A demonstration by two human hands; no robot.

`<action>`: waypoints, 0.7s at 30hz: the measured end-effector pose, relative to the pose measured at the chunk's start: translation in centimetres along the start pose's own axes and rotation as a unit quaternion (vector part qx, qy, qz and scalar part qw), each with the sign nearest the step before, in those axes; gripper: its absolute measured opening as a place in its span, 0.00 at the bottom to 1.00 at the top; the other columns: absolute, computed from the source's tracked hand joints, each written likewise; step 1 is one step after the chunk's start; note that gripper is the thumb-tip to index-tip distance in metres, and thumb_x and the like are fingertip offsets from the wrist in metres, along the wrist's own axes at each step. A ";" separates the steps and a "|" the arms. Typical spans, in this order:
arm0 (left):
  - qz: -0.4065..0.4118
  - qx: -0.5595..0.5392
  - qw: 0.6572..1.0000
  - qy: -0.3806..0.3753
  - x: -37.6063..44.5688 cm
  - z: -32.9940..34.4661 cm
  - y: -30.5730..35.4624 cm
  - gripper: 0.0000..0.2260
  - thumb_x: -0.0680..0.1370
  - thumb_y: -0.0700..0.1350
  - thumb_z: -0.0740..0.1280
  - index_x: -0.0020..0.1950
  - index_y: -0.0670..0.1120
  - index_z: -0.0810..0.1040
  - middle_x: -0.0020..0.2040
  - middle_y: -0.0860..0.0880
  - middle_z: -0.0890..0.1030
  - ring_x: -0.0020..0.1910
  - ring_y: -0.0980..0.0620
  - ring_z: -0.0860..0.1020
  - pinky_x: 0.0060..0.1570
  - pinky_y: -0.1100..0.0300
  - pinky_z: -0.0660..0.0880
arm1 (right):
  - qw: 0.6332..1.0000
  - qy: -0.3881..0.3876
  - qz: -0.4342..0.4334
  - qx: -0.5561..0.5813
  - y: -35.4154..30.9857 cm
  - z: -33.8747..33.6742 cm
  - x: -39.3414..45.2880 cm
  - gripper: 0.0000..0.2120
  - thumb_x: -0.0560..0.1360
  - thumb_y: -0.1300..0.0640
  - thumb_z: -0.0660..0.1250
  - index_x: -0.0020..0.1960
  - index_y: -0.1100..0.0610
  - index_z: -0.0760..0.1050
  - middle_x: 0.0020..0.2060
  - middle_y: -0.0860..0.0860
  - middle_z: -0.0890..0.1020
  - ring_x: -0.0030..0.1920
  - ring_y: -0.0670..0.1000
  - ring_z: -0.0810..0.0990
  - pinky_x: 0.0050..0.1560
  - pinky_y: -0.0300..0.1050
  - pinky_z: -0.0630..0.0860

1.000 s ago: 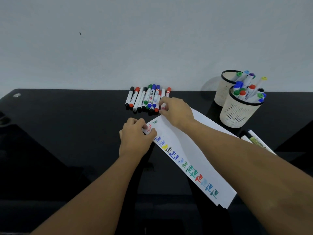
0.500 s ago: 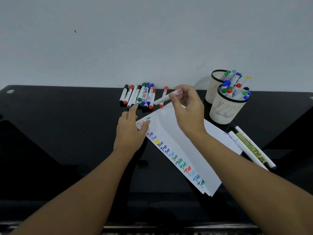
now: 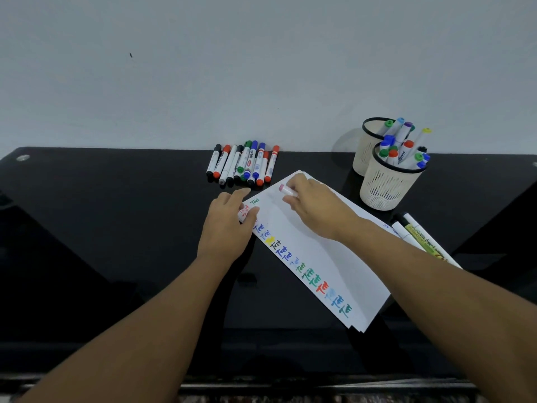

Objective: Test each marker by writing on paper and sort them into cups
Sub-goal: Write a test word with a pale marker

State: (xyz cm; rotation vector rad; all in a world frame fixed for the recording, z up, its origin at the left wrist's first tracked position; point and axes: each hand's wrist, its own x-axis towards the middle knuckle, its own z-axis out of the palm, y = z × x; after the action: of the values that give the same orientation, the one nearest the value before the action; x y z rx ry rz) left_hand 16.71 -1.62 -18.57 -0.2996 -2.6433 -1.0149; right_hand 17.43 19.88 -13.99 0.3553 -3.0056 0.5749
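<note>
A white paper stack (image 3: 325, 266) lies slanted on the black table, its left edge lined with coloured "Test" marks. My left hand (image 3: 228, 225) presses flat on the paper's upper left corner. My right hand (image 3: 313, 210) grips a white marker with a pink cap (image 3: 286, 189), held low over the top of the paper; its other end is hidden in my fingers. A row of several markers (image 3: 244, 165) lies at the table's far edge. Two cream mesh cups, the near cup (image 3: 386, 187) and the far cup (image 3: 364, 152), hold several markers.
Two long pens (image 3: 421, 238) lie on the table to the right of the paper, below the cups. A grey wall rises directly behind the table's far edge. The black table (image 3: 101, 228) is glossy and reflective.
My right hand carried the pink-capped marker from beside the marker row down over the paper's top. My left hand stayed pressed on the paper's corner.
</note>
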 end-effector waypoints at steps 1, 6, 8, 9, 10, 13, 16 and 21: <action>0.004 0.000 1.000 0.000 0.0 0.0 0.0 0.21 0.81 0.53 0.67 0.74 0.54 0.71 0.56 0.53 0.75 0.57 0.53 0.73 0.52 0.59 0.72 | 1.000 -0.002 -0.002 -0.018 0.2 0.0 0.1 0.09 0.86 0.45 0.55 0.63 0.49 0.66 0.52 0.53 0.81 0.50 0.54 0.78 0.48 0.51 0.75; 0.023 0.000 1.000 -0.002 -0.2 0.1 0.0 0.19 0.82 0.52 0.67 0.74 0.54 0.73 0.56 0.52 0.76 0.57 0.54 0.72 0.50 0.60 0.70 | 0.996 -0.053 0.009 -0.069 0.0 0.2 0.7 0.21 0.87 0.42 0.48 0.77 0.45 0.65 0.63 0.52 0.78 0.62 0.54 0.78 0.61 0.55 0.76; 0.039 0.008 0.999 -0.007 -0.2 0.1 0.0 0.20 0.82 0.51 0.67 0.74 0.54 0.73 0.56 0.52 0.76 0.56 0.54 0.72 0.50 0.60 0.70 | 0.995 -0.073 0.007 -0.061 -0.2 0.5 0.6 0.19 0.88 0.45 0.50 0.75 0.49 0.66 0.63 0.53 0.78 0.60 0.53 0.77 0.62 0.53 0.75; 0.049 0.012 0.999 -0.012 -0.2 0.2 0.0 0.20 0.82 0.51 0.67 0.74 0.54 0.73 0.56 0.52 0.77 0.56 0.54 0.72 0.50 0.59 0.71 | 0.995 -0.079 0.002 -0.066 -0.3 0.7 0.6 0.19 0.88 0.46 0.50 0.74 0.50 0.68 0.61 0.52 0.79 0.58 0.52 0.78 0.61 0.53 0.76; 0.058 0.014 0.998 -0.019 -0.2 0.2 0.0 0.20 0.82 0.51 0.67 0.75 0.54 0.73 0.56 0.52 0.76 0.56 0.53 0.72 0.51 0.58 0.72 | 0.993 -0.083 -0.003 -0.078 -0.3 0.7 0.6 0.19 0.87 0.46 0.51 0.73 0.51 0.69 0.60 0.52 0.79 0.57 0.51 0.77 0.60 0.53 0.76; 0.079 0.023 0.996 -0.032 -0.2 0.2 0.0 0.20 0.82 0.50 0.67 0.75 0.53 0.73 0.55 0.53 0.77 0.54 0.53 0.71 0.50 0.56 0.73 | 0.989 -0.095 -0.029 -0.112 -0.4 0.8 0.6 0.19 0.87 0.44 0.50 0.73 0.48 0.70 0.58 0.50 0.80 0.58 0.52 0.78 0.57 0.53 0.76; 0.109 0.031 0.993 -0.032 -0.1 0.3 -0.1 0.16 0.82 0.47 0.68 0.70 0.50 0.78 0.55 0.51 0.81 0.53 0.51 0.73 0.48 0.56 0.73 | 0.985 -0.107 -0.052 -0.124 -0.8 0.8 0.7 0.20 0.87 0.43 0.50 0.74 0.46 0.69 0.60 0.49 0.81 0.60 0.52 0.78 0.58 0.52 0.76; 0.128 0.039 0.990 -0.033 -0.1 0.2 -0.1 0.11 0.82 0.45 0.68 0.64 0.47 0.82 0.53 0.50 0.84 0.52 0.52 0.73 0.47 0.58 0.70 | 0.983 -0.071 -0.065 -0.158 -0.6 0.5 0.4 0.21 0.85 0.37 0.48 0.73 0.40 0.68 0.56 0.46 0.84 0.57 0.51 0.81 0.51 0.51 0.79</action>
State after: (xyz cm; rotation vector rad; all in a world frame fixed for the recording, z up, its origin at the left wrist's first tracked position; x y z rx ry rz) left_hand 16.68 -1.55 -18.84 -0.6451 -2.6084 -0.8297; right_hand 17.19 19.09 -14.23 0.5848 -3.1039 0.0591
